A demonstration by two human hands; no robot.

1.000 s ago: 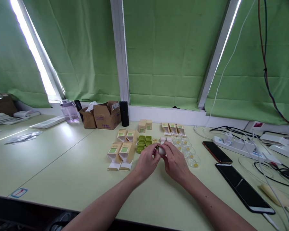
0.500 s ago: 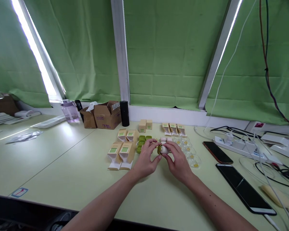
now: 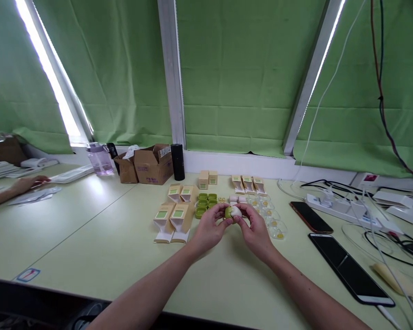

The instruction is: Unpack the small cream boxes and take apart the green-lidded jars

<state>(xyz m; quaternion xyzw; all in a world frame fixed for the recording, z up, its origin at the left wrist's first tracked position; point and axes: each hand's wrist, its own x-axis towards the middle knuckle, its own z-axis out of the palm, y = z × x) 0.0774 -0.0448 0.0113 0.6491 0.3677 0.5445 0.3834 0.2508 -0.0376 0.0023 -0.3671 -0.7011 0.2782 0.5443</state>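
Observation:
My left hand (image 3: 209, 228) pinches a small olive-green cup-like piece (image 3: 228, 212) between thumb and fingertips. In my right hand (image 3: 253, 228) is a white rounded piece (image 3: 236, 211), held the same way. The two pieces meet above the table; I cannot tell whether they are fastened. Just behind my left hand sit several green square cups (image 3: 202, 203), with tiny yellowish pieces (image 3: 221, 200) beside them. Pale pink-white rolls (image 3: 237, 198) lie beyond my right hand. Clear plastic domes with yellow spots (image 3: 276, 229) spread to its right.
Open cardboard cartons (image 3: 179, 220) stand left of my hands, with closed small boxes (image 3: 203, 178) behind. Two phones (image 3: 347, 268) and a power strip (image 3: 351, 214) with cables lie right. Far left, another person's hand (image 3: 29, 183) reaches over papers. A black cylinder (image 3: 177, 162) stands at the back.
The green and white pieces have come together, and the green one has turned to show more of its side. Another person's hand has entered at the far left.

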